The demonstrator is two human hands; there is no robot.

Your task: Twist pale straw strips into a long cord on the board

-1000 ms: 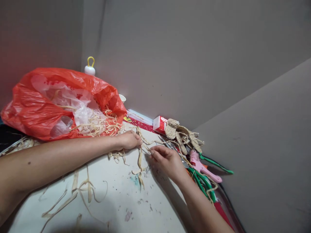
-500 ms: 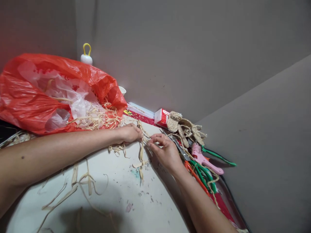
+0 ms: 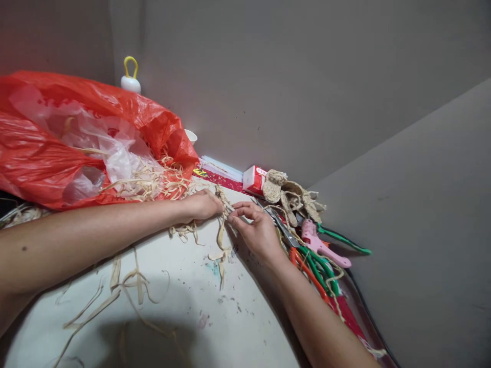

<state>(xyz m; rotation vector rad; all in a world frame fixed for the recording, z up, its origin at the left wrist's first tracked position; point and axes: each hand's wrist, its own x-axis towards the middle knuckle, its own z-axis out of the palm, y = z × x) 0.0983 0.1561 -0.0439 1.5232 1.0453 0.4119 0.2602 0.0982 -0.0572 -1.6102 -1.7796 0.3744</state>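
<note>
One red plastic bag [image 3: 36,158] spreads at 10 o'clock from the hands, raffia-like strands spilling from its mouth. Two bare hands meet near the centre. The left hand [image 3: 207,204] is curled closed on one plaited strip [image 3: 223,201], whose loose tails hang toward 6 o'clock. The right hand [image 3: 253,225] is half curled at the strip's 3 o'clock side; whether its fingertips pinch it I cannot tell. Between 2 and 3 o'clock lies a heap of woven fibre pieces [image 3: 273,188], its number unclear. At 4 o'clock are one pink glue gun [image 3: 320,246], one set of green handles [image 3: 326,270] and one orange handle [image 3: 308,273], near scissor blades. Smaller still: one red-and-white carton [image 3: 253,179] toward 1 o'clock and one white cup [image 3: 191,136] at 11.

The back edge of the white tabletop [image 3: 184,296] is lined with flat strips along the wall [image 3: 245,102]. Tools crowd the right forearm; the widest bare room runs from 5 to 7 o'clock, bounded by scattered loose strands [image 3: 115,273] at 8.
</note>
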